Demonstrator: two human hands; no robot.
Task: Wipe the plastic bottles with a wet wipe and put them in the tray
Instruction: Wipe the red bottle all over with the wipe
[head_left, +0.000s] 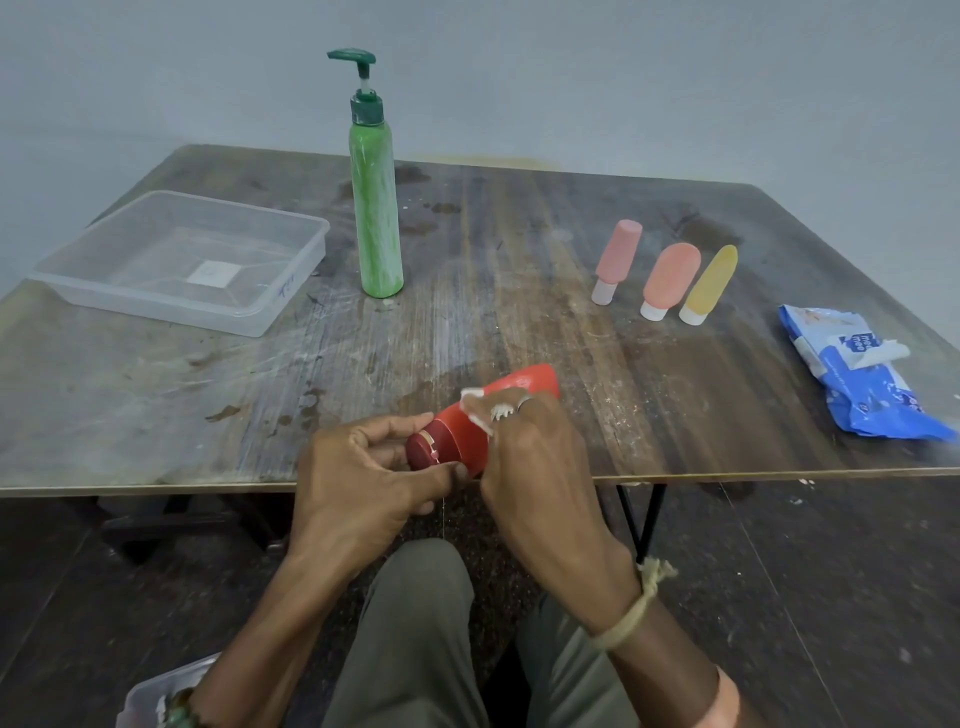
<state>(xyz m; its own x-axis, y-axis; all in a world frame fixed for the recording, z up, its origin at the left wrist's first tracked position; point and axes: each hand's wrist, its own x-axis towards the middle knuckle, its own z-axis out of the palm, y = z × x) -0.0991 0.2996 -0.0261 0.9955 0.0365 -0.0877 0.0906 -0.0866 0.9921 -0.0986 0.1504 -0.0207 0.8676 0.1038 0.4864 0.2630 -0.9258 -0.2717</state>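
Wiping the red bottle (460, 434) right at the table (519, 312) edge

Worn tabletop has loads of bare room in the middle. Clear tray (156, 306) sits far left, with the tall green pump bottle (375, 218) beside it. Wipes pack (872, 395) hugs the right edge. Red bottle pokes over the near edge. Left hand (358, 478) pinches its cap and right hand (535, 467) wraps the body. Three small bottles (670, 278) sit in a row, well apart. Wet wipe (475, 402) is mostly hidden under fingers.

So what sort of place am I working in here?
Probably a bare workroom or test setup: a worn, stained table before a plain grey wall, a dark floor, and a clear tray set out.
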